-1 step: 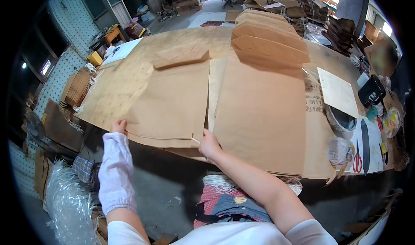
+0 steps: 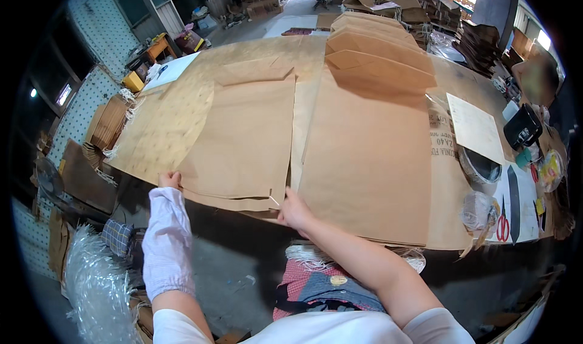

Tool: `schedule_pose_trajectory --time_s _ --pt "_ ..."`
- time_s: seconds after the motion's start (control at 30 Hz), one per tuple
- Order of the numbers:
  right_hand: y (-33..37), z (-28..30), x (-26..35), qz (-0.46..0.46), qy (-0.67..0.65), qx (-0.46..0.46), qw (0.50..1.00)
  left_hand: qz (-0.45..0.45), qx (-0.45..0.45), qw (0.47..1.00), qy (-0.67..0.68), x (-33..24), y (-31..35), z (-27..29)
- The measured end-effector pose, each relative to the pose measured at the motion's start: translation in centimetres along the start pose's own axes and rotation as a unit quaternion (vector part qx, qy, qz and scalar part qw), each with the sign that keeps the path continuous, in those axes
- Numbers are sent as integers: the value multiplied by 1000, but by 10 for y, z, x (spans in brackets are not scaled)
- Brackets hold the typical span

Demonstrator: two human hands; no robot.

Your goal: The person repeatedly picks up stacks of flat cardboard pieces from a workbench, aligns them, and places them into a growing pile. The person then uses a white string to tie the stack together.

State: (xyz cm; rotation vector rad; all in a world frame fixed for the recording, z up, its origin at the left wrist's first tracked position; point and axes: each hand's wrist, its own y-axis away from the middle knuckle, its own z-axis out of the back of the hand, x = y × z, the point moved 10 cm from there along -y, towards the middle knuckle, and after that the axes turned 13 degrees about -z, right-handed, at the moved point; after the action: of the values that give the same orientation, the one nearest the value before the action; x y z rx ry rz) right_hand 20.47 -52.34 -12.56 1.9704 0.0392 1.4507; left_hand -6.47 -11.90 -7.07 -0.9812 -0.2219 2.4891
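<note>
A large brown paper bag [image 2: 243,137] lies flat on the wooden table, its folded bottom at the far end. At the bag's near left corner, my left hand [image 2: 170,180] is closed on the paper edge. Beyond the near right corner, my right hand [image 2: 294,211] is closed in a pinch on a thin white cord [image 2: 275,202]. The cord slants toward a small dark slit near the bag's edge. Between the paper layers at that edge a narrow gap shows. Just right of this bag lies a stack of brown paper bags [image 2: 367,162], fanned at its far end.
On the right of the table [image 2: 152,122] are a pale board [image 2: 473,128] over a round basin, red-handled scissors [image 2: 503,225], a dark blade-shaped strip [image 2: 514,201] and a black container [image 2: 522,127]. White strings [image 2: 310,258] hang below the front edge. Another person [image 2: 537,80] is at far right.
The bag's near edge has shifted slightly toward me, and the gap between its layers looks wider. My right hand has moved a little down with the white cord; more of the cord shows.
</note>
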Motion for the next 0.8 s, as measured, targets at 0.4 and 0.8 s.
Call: schedule_pose_trajectory --time_s 0.4,0.8 --pt "366 396 -17 -38 492 -630 599 -502 161 850 23 -363 315 -131" --pt "439 435 33 163 372 -705 582 -591 393 694 122 -423 453 -205"
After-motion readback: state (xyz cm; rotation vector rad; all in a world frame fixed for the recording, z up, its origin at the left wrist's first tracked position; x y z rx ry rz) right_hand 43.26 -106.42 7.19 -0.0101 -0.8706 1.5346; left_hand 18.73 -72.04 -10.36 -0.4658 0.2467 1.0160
